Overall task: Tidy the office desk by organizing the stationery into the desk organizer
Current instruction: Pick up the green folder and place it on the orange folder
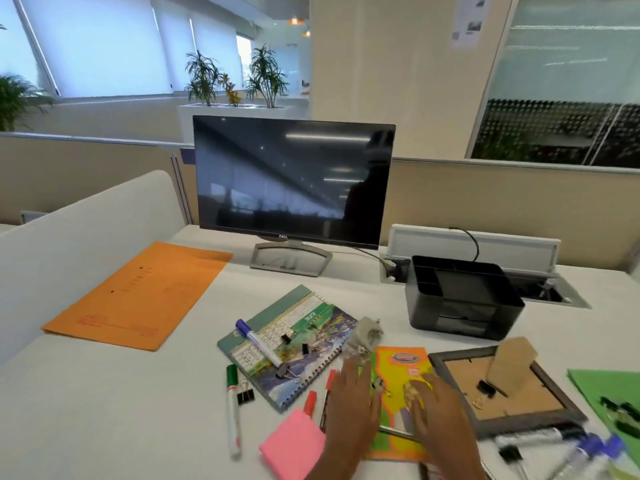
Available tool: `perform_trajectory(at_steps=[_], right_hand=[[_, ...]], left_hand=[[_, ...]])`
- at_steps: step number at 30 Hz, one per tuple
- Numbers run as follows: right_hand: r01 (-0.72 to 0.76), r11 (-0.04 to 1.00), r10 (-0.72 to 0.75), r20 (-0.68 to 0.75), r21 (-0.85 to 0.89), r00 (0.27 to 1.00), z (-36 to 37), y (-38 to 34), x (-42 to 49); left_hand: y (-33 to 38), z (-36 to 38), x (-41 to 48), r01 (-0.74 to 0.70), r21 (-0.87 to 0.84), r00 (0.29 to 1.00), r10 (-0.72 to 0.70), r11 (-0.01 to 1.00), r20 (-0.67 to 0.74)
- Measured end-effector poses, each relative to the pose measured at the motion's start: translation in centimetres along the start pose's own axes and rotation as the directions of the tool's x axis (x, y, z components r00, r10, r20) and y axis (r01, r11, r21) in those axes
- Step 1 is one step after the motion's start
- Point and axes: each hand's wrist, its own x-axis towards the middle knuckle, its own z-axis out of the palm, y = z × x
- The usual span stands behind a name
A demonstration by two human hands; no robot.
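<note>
Two-handed, works near the front edge of the desk [104,410]: spreads right hand [438,407] flat on the yellow booklet [401,362], likely gathering loose clips [381,385]; stretches left hand [353,403] at a blurred pale thing [363,337], grip impossible to tell. Leaves desk organizer [464,303] toward the back edge, well apart.

Left hand [353,405] and right hand [438,407] spread over a yellow booklet [403,363] at six o'clock. The black desk organizer [464,306] stands at four o'clock.
</note>
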Motion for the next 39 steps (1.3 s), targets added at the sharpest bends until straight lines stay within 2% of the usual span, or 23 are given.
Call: perform_trajectory(at_steps=[5,9,14,17,19,22,25,29,32,35,39], right_hand=[[-0.152,0.986,0.155,0.041,-0.070,0.987,-1.8,4.6,-2.5],[-0.129,0.990,0.133,0.060,-0.062,0.989,-2.8,7.5,-4.1],[-0.094,0.996,0.091,0.162,0.011,0.983,-3.9,9.7,-5.4],[-0.130,0.990,0.120,0.147,0.059,0.982,-4.3,11.6,-5.8],[-0.179,0.981,0.167,0.132,0.080,0.977,-5.0,13.4,-6.2],[-0.289,0.954,0.276,0.135,0.082,0.952,-6.5,16.6,-6.9],[-0.389,0.914,0.404,0.179,-0.111,0.897,-7.6,20.2,-7.8],[-0.487,0.834,0.542,0.227,-0.258,0.809,-8.6,23.4,-8.4],[-0.527,0.811,0.583,0.267,-0.254,0.768,-8.8,24.6,-8.5],[-0.553,0.805,0.594,0.279,-0.216,0.755,-8.3,25.1,-8.8],[-0.538,0.808,0.589,0.277,-0.242,0.759,-8.0,25.2,-8.8]], left_hand=[[5.6,2.2,-0.8,-0.020,0.093,0.998,0.014,0.995,0.065],[7.5,3.5,-1.2,0.008,0.086,0.997,-0.015,0.996,0.074],[7.7,5.6,-0.6,0.110,-0.023,0.985,-0.105,0.994,0.140],[9.1,6.1,0.2,0.143,-0.039,0.986,-0.138,0.989,0.095],[10.8,6.0,1.0,0.098,-0.055,0.993,-0.094,0.994,0.073],[13.9,5.8,1.8,0.044,-0.177,0.999,-0.040,0.983,0.025],[17.3,6.4,2.9,-0.089,-0.215,0.996,0.081,0.973,-0.043],[21.5,7.5,4.5,-0.145,-0.253,0.984,0.167,0.957,0.069],[23.8,8.3,5.5,-0.211,-0.251,0.966,0.241,0.945,0.095],[25.3,8.9,6.7,-0.234,-0.241,0.947,0.277,0.942,0.161],[27.1,9.6,8.2,-0.234,-0.315,0.931,0.305,0.920,0.200]])
